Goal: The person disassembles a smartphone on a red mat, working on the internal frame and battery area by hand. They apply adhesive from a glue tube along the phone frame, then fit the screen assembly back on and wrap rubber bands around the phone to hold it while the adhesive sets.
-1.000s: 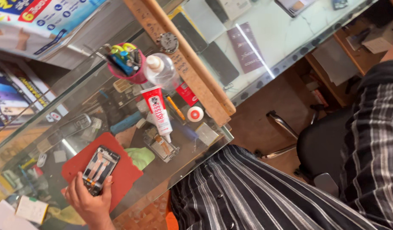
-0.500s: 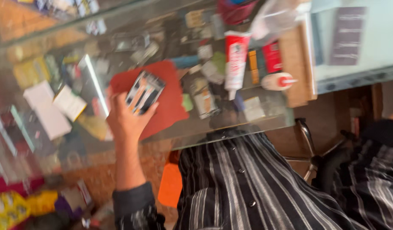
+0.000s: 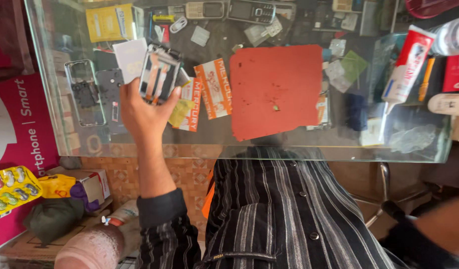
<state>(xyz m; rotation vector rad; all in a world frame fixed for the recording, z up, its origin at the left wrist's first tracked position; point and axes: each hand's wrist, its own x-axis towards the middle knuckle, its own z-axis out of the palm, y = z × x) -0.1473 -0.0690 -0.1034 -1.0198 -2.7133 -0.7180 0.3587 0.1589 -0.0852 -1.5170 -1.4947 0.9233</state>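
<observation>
We see our left hand (image 3: 140,107) above the glass counter (image 3: 214,139), fingers curled around an opened phone body (image 3: 160,77), held over the counter's left part. A red mat (image 3: 277,89) lies to its right, well apart. A white-and-red tube (image 3: 406,65) rests further right. Our right hand is out of view; its finger state cannot be told.

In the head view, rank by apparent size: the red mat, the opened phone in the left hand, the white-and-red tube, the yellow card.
1. red mat, clearly largest.
2. white-and-red tube and yellow card look close in area; I won't rank them.
3. opened phone in the left hand looks similar too, partly hidden by fingers and held nearer the camera, so unsure.
</observation>
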